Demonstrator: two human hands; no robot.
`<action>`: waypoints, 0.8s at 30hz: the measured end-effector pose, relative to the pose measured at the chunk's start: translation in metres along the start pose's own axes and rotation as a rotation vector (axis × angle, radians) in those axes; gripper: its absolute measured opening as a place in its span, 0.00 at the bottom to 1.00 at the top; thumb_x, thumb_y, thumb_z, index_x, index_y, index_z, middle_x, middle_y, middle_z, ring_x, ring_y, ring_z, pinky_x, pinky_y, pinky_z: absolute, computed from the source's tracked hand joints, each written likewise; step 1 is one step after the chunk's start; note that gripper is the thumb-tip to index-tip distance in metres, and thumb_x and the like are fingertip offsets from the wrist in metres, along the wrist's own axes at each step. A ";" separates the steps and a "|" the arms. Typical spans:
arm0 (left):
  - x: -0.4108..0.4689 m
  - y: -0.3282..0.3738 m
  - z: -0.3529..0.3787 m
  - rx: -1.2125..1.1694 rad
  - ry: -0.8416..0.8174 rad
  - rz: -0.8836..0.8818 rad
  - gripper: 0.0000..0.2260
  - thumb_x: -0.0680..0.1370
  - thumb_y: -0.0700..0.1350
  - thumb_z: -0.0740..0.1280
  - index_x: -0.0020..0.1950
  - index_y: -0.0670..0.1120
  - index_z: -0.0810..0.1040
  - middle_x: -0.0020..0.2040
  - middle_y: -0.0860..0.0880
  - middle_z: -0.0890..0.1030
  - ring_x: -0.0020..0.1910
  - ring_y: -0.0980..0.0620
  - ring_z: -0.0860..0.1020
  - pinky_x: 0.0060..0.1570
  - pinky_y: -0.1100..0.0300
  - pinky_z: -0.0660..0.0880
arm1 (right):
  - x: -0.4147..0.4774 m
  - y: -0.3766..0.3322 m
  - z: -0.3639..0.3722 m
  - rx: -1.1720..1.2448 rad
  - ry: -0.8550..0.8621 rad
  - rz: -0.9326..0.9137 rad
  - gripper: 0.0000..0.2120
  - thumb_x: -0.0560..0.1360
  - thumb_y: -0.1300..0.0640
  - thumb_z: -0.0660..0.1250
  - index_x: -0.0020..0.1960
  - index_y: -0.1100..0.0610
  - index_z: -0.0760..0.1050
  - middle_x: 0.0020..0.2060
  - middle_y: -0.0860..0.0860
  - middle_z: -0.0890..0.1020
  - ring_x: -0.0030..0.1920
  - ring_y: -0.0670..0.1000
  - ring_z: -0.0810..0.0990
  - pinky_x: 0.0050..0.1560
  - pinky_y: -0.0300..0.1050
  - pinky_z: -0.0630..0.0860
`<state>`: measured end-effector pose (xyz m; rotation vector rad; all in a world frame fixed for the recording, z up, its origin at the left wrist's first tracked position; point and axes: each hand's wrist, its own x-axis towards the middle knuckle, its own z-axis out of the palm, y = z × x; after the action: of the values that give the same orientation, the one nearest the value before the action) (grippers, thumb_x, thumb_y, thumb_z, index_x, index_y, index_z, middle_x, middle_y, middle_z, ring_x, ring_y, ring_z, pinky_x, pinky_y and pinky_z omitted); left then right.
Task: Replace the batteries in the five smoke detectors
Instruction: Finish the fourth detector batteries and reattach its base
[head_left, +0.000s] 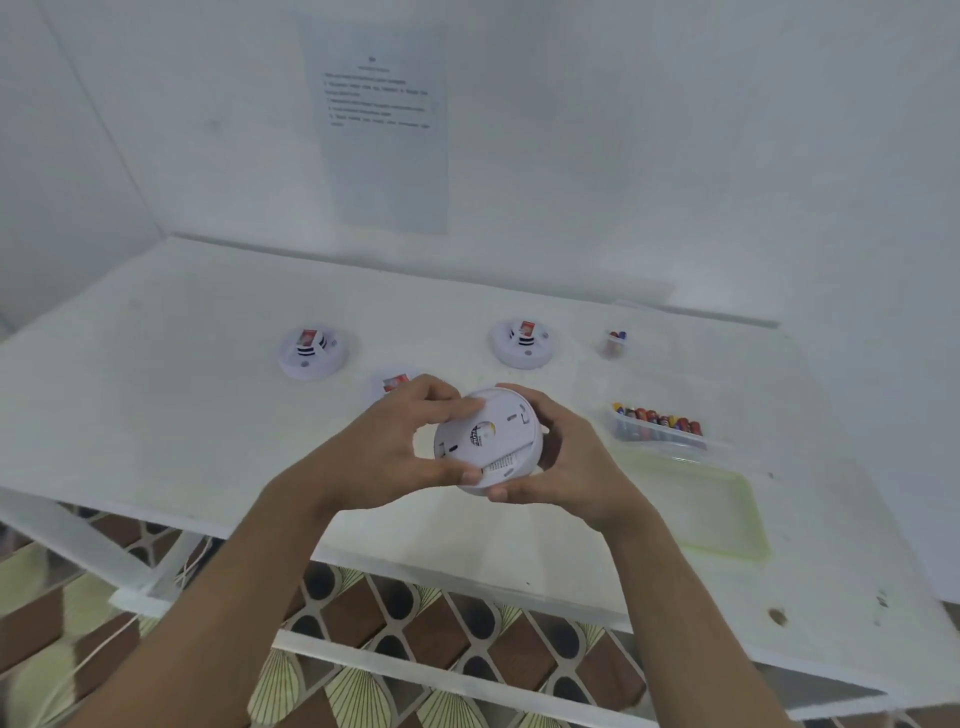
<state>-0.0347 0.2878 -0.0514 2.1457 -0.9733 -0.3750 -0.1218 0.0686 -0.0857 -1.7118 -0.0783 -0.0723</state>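
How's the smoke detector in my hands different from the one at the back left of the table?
The held detector is off the table, tilted, gripped by the left hand and right hand; the back-left detector rests flat on it. The held detector shows its flat back with a label and slots; the back-left detector shows its vented dome, a red-and-white battery on top. Both are round and white.

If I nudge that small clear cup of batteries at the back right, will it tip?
Likely yes: the cup looks narrow and its batteries stick up past the rim, so weight sits high. It seems thin clear plastic, so probably light and easily squashed. Spilled batteries would probably roll.
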 end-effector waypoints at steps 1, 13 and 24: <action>0.000 -0.006 -0.003 -0.018 0.002 0.008 0.31 0.69 0.60 0.75 0.72 0.59 0.72 0.58 0.68 0.68 0.64 0.67 0.66 0.58 0.68 0.65 | 0.005 -0.001 0.004 0.009 -0.002 -0.001 0.42 0.62 0.66 0.83 0.72 0.53 0.72 0.63 0.52 0.80 0.65 0.58 0.79 0.58 0.66 0.80; -0.008 -0.049 -0.043 -0.101 -0.067 0.026 0.28 0.72 0.58 0.72 0.72 0.63 0.70 0.68 0.61 0.67 0.68 0.65 0.65 0.59 0.67 0.66 | 0.046 -0.007 0.042 0.162 -0.120 0.029 0.40 0.62 0.63 0.81 0.72 0.55 0.72 0.63 0.56 0.81 0.65 0.57 0.79 0.56 0.52 0.80; -0.014 -0.077 -0.040 -0.279 0.308 -0.007 0.18 0.70 0.57 0.72 0.59 0.67 0.76 0.57 0.74 0.77 0.60 0.70 0.73 0.56 0.74 0.69 | 0.071 0.000 0.080 0.403 0.002 0.210 0.37 0.71 0.28 0.66 0.68 0.53 0.72 0.52 0.53 0.84 0.43 0.53 0.81 0.41 0.42 0.73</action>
<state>0.0172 0.3525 -0.0801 1.8832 -0.6944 -0.1639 -0.0513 0.1484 -0.0904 -1.3085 0.0839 0.0932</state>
